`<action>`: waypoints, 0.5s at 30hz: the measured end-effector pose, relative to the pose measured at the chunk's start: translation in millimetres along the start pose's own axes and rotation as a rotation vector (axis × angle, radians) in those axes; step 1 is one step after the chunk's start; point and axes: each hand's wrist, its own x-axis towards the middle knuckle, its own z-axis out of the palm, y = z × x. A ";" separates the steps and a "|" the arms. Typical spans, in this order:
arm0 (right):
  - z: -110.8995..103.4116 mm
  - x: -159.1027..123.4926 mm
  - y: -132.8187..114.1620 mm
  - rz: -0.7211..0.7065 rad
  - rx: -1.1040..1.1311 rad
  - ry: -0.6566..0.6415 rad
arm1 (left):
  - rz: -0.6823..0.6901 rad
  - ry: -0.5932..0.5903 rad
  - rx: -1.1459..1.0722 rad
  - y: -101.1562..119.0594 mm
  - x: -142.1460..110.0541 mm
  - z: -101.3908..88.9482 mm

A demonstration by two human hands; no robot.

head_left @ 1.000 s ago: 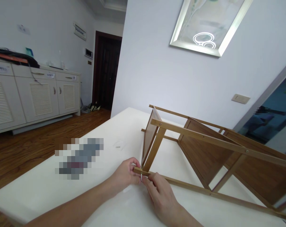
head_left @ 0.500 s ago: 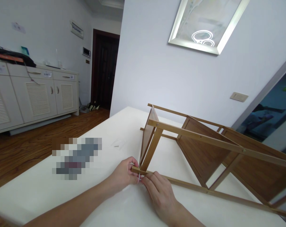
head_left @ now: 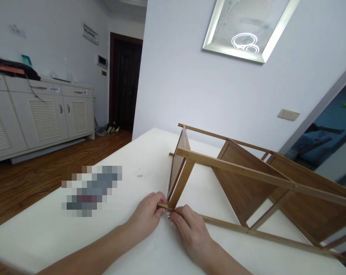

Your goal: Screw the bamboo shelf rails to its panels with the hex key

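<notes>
Left hand (head_left: 151, 208) grasping end of wooden frame's (head_left: 218, 160) lower rail; right hand (head_left: 191, 226) curled against same rail, fingertips' grip unclear. Frame lying sideways on white table (head_left: 127, 194), screw (head_left: 139, 176) beyond left hand.

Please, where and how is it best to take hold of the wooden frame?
I would grip the wooden frame by its upper near rail, coming from above. This rail is slim and straight and runs raised off the table, with open space under its stretch before the middle panel, so fingers can probably wrap around.
</notes>
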 end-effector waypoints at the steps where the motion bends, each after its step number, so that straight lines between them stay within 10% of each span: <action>1: 0.4 -0.4 -0.1 0.001 -0.003 0.004 | 0.022 0.016 0.081 2.1 -1.0 -2.9; 15: -4.5 -10.0 -2.6 0.036 -0.051 -0.124 | 0.055 -0.030 0.225 -1.9 2.3 -5.4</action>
